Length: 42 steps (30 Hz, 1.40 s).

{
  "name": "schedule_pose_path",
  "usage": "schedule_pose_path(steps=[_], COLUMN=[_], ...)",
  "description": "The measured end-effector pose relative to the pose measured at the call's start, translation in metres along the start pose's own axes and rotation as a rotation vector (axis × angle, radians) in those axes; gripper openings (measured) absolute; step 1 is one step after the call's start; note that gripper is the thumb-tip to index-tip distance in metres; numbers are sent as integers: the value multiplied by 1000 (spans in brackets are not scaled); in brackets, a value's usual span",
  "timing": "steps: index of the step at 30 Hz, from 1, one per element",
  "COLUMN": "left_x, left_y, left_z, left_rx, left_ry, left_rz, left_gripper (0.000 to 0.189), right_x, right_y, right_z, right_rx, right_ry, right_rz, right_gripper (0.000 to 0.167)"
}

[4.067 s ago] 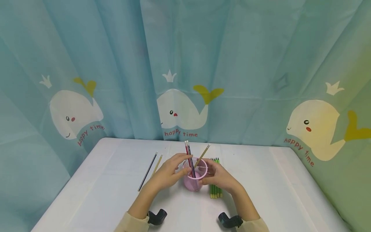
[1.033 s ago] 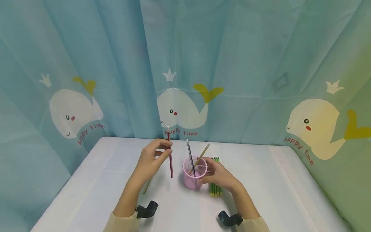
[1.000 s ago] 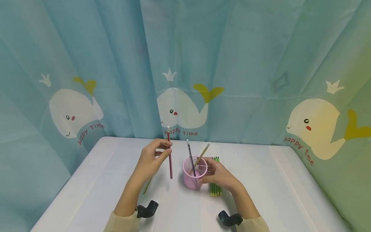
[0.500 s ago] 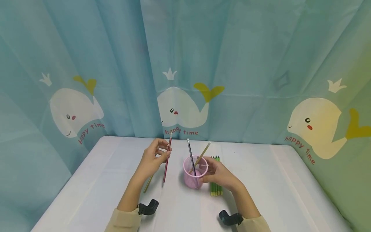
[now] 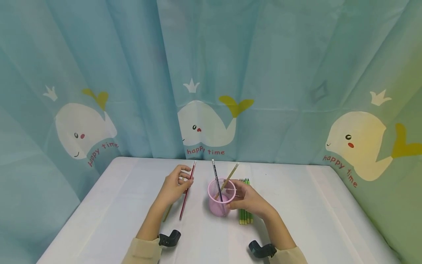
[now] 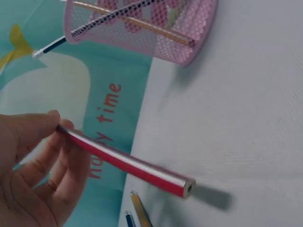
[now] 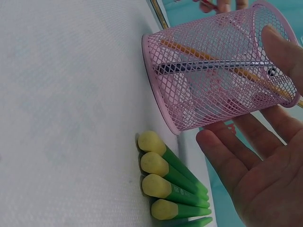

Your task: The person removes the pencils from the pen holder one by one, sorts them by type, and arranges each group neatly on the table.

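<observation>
My left hand (image 5: 174,186) pinches a red pencil (image 5: 185,202) between thumb and fingers, white eraser up and slanting down toward me. In the left wrist view the pencil's (image 6: 125,161) flat end hovers near or meets the table beside its shadow; I cannot tell which. Right of it stands a pink mesh pencil cup (image 5: 217,208), its side held by my right hand (image 5: 250,200), thumb and fingers around it. A dark pencil (image 5: 215,172) and a gold pencil (image 5: 233,171) lean inside the cup.
Under the left hand lies a gold pencil (image 5: 167,213), partly hidden. A dark pencil (image 6: 129,218) shows beside it in the left wrist view. Several green pencils (image 5: 245,219) lie in a row right of the cup. A whale-printed curtain (image 5: 280,73) hangs behind the white table (image 5: 313,212).
The red pencil has come out of the cup and moved left in my left hand. Over the last second it has lowered and tilted toward the table. My right hand stays on the cup.
</observation>
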<state>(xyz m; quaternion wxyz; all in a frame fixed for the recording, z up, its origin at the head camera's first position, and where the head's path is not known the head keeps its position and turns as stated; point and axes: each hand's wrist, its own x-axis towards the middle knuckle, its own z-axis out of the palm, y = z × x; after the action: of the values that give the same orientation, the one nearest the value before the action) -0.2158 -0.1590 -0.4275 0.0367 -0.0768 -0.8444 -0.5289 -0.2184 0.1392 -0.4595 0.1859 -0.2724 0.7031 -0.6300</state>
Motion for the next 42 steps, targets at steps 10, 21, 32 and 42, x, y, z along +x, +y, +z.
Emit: schedule_pose_path(steps=[10,21,32,42], left_x=[-1,-1,-3,-5], left_y=[-8,-19,-26,-25], left_z=[4,8,9,8], left_rx=[168,373,500,537], left_ry=[43,40,80,72], left_rz=[-92,-103,-65,-61], left_gripper=[28,29,24,25], right_x=[-1,-1,-1,-1], right_y=[-2,-3,-4,-3], right_z=[0,0,0,-1], right_rx=[-5,2,1,-1], right_ry=[9,9,10,4], right_rz=[15,22,24,21], right_gripper=[80,81,79,79])
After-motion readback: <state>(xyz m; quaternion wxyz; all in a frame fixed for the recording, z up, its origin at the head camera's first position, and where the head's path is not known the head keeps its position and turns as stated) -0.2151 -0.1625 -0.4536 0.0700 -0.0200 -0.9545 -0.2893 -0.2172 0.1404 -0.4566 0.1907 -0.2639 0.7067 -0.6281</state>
